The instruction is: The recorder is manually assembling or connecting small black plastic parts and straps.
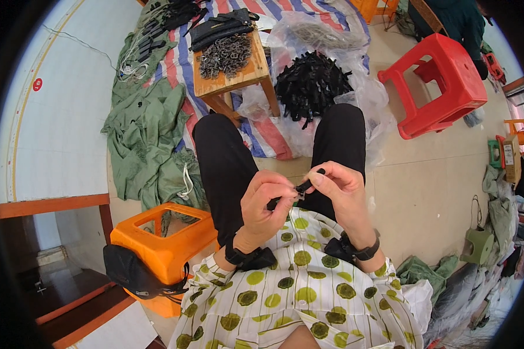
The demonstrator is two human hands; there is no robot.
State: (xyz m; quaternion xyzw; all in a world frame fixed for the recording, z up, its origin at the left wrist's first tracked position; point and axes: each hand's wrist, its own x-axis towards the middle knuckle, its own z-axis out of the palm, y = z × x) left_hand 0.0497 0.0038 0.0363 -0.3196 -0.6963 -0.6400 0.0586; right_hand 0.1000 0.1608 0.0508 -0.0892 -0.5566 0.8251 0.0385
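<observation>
Above my lap, my left hand (pixel 266 202) and my right hand (pixel 342 191) meet, both with fingers pinched. Between them is a short black strap (pixel 310 182); its upper end shows at my right thumb and forefinger. At my left fingertips sits a small metal fitting (pixel 300 195) against the strap, partly covered by the fingers. Beyond my knees, a heap of similar black strap pieces (pixel 311 84) lies on clear plastic sheeting (pixel 367 96). To its left, a pile of small metal fittings (pixel 224 56) rests on a wooden stool (pixel 221 86).
Folded black cloth (pixel 222 29) lies on the wooden stool. An orange plastic stool (pixel 157 244) with a black cap (pixel 135 270) stands at my left. A red plastic stool (pixel 439 87) lies tipped over at far right. Green fabric (pixel 148 139) and striped sheeting (pixel 273 136) cover floor ahead.
</observation>
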